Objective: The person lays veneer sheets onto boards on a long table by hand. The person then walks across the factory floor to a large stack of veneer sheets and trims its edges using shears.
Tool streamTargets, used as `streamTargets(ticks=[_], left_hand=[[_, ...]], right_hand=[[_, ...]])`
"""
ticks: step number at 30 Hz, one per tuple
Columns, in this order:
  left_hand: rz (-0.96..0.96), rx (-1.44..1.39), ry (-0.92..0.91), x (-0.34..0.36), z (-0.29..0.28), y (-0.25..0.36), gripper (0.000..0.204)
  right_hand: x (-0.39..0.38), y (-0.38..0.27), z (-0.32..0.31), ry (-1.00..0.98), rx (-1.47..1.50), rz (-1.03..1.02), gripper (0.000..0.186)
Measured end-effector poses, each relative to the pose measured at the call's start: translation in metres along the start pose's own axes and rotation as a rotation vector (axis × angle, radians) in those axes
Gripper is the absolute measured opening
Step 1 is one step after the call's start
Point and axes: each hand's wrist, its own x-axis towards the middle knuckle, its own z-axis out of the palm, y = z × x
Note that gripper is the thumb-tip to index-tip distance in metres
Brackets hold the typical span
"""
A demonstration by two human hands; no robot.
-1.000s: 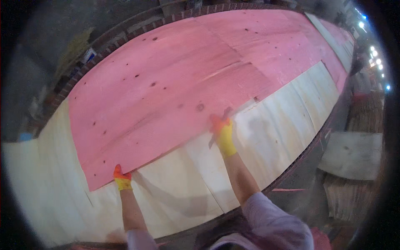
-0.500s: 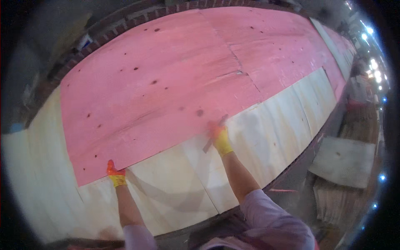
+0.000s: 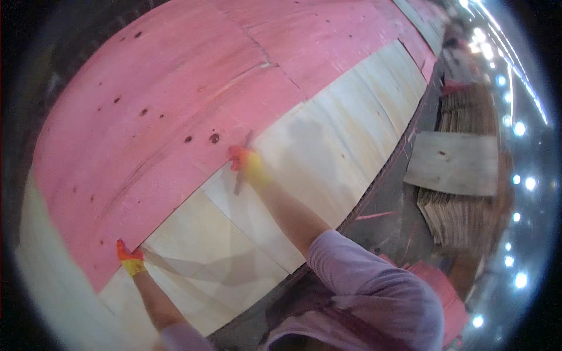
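A broad pink veneer sheet [image 3: 164,76] with dark knots lies over pale veneer sheets [image 3: 328,152]. Yellow-and-orange gloves cover both of my hands. My left hand [image 3: 128,258] rests at the near edge of the pink sheet toward its left corner, thumb and fingers apart. Farther right along that edge, my right hand [image 3: 243,161] is closed round a thin, dark, flat strip-like tool [image 3: 238,186]. Its ends stick out above and below the glove, and its exact kind is not clear. Both palms are hidden.
Right of the work surface stand stacks of veneer [image 3: 456,219], with a loose pale sheet [image 3: 453,164] on top. Pink sheets [image 3: 436,292] lie by my right side. A pink strip [image 3: 376,216] is on the floor. Bright lamps line the far right.
The view has swung right and down, so the sheets sit farther left and higher in the picture. Both hands remain along the pink sheet's near edge, the right still holding the strip-like tool.
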Motion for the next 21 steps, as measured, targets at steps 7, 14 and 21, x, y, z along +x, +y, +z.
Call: streamTargets(ticks=[7,14,21], left_hand=[[0.216,0.066,0.026,-0.016,-0.006,0.000,0.049],[0.063,0.178,0.154,-0.026,0.002,-0.016,0.051],[0.188,0.135,0.074,-0.028,0.003,-0.015,0.048]], right_hand=[[-0.020,-0.013,0.012,0.091,0.021,0.033,0.014],[-0.003,0.010,-0.005,0.118,0.186,-0.095,0.014],[0.007,0.016,0.010,0.120,0.176,-0.147,0.013]])
